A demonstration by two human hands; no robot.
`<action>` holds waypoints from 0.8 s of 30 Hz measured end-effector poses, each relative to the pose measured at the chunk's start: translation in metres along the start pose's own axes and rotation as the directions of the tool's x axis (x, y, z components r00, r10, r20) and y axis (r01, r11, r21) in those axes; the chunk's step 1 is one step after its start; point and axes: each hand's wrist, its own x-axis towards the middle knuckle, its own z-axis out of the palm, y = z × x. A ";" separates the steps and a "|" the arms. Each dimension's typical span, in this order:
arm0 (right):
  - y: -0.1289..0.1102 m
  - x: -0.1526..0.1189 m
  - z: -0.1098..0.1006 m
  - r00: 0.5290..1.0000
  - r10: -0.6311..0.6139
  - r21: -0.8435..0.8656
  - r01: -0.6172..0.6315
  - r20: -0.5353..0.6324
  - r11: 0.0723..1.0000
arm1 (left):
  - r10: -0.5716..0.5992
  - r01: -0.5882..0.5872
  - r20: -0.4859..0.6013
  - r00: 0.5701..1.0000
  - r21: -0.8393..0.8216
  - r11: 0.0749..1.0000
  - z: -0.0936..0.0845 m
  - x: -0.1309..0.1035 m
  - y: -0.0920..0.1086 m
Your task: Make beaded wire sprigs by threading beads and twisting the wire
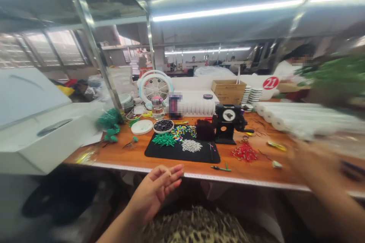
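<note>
My left hand (161,184) is raised palm-up in front of the table's near edge, its fingers pressed together; whatever it may pinch is too small to name. Over the right part of the table, my right hand (310,159) is smeared by motion, and its fingers cannot be made out. A small pale piece (276,164) lies just left of it. On a black mat (182,155) are green pieces (164,140), multicoloured beads (182,132) and silvery beads (192,145). A dish of dark beads (163,125) stands at the mat's back left. Red beads (245,152) lie right of the mat.
A black hand-cranked device (225,133) stands behind the red beads. Farther back are a fan (156,86), a cardboard box (228,90) and white rolls (291,115). A large white box (25,152) is at left. Another person sits at the back right.
</note>
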 end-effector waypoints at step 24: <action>-0.191 -0.085 -0.004 0.778 -0.523 0.935 -0.247 0.347 0.254 | 0.485 0.275 -0.128 0.865 0.930 -0.244 -0.070 0.158 0.200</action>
